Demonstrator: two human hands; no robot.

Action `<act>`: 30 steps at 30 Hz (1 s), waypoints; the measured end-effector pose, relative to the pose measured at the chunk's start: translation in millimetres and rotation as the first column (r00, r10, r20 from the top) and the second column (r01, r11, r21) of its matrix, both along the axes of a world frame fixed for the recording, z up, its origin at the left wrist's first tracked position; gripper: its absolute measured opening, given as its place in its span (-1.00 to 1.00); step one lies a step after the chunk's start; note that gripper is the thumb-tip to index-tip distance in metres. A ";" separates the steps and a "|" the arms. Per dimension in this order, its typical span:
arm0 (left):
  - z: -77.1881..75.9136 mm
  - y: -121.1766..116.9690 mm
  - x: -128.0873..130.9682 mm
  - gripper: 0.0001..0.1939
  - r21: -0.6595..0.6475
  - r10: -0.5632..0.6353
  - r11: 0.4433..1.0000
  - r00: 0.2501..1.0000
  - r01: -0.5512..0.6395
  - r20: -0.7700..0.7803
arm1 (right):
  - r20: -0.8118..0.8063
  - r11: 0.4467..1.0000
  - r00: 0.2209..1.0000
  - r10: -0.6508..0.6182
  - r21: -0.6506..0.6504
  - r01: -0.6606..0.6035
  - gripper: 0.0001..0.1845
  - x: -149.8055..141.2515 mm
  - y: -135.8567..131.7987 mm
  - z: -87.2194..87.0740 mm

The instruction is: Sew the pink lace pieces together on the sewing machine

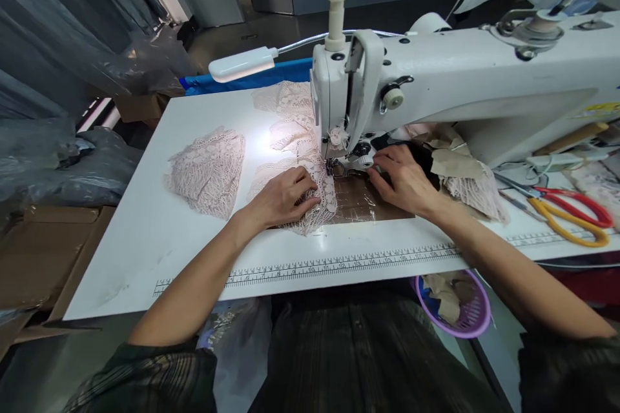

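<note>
A pale pink lace piece lies at the presser foot of a white sewing machine. My left hand rests on this lace just left of the foot, fingers bent and closed on it. To the right of the needle area, my right hand has its thumb and fingertips drawn together by a small white knob. What lies between those fingertips is too hidden to make out. Beneath both hands is a brown, tape-covered plate. Another folded lace piece lies apart on the left.
Red-handled scissors and yellow-handled scissors lie at the right. A printed ruler runs along the table's front edge. A lamp hangs over the lace. Below the table stands a purple basket; a cardboard box is at left.
</note>
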State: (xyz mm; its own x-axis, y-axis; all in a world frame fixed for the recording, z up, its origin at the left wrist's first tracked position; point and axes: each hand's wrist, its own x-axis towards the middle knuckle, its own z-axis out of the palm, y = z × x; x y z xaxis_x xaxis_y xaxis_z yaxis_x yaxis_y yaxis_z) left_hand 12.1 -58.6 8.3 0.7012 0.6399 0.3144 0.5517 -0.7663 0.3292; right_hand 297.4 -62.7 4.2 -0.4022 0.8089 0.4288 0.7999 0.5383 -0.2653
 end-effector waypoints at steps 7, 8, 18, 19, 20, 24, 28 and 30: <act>13.3 3.4 3.2 -0.69 -0.026 -0.207 0.978 0.978 0.208 0.019 | -0.164 0.969 0.983 0.081 -0.218 -0.116 -0.79 -23.8 15.1 3.6; 14.6 3.0 6.4 -0.72 -0.045 -0.241 0.970 0.970 0.240 -0.016 | -0.167 0.967 0.983 0.076 -0.229 -0.114 -0.80 -25.1 16.3 2.7; 10.1 4.7 19.1 -0.78 0.087 -0.148 0.985 0.989 0.150 -0.028 | -0.099 0.988 0.984 0.148 -0.015 -0.151 -0.71 -24.0 7.1 -16.0; 11.1 5.9 18.1 -0.80 0.131 -0.125 0.983 0.992 0.126 -0.017 | -0.083 0.976 0.972 0.218 -0.005 -0.219 -0.69 -25.2 3.7 -15.7; 11.9 7.2 17.3 -0.81 0.168 -0.108 0.980 0.994 0.110 -0.018 | -0.065 0.956 0.954 0.292 -0.012 -0.293 -0.67 -26.8 0.4 -15.2; 7.7 9.0 18.6 -0.83 0.174 -0.120 0.976 0.992 0.127 -0.047 | -0.023 0.907 0.910 0.413 -0.078 -0.413 -0.63 -33.0 -8.9 -14.4; -6.0 2.5 24.1 -0.82 0.120 -0.080 0.989 0.996 0.083 -0.031 | -0.038 0.917 0.920 0.389 -0.083 -0.391 -0.64 -33.9 -12.1 -15.1; -11.8 -0.7 24.8 -0.83 0.121 -0.053 0.991 0.998 0.055 -0.014 | -0.046 0.918 0.922 0.384 -0.092 -0.387 -0.63 -32.7 -12.8 -15.4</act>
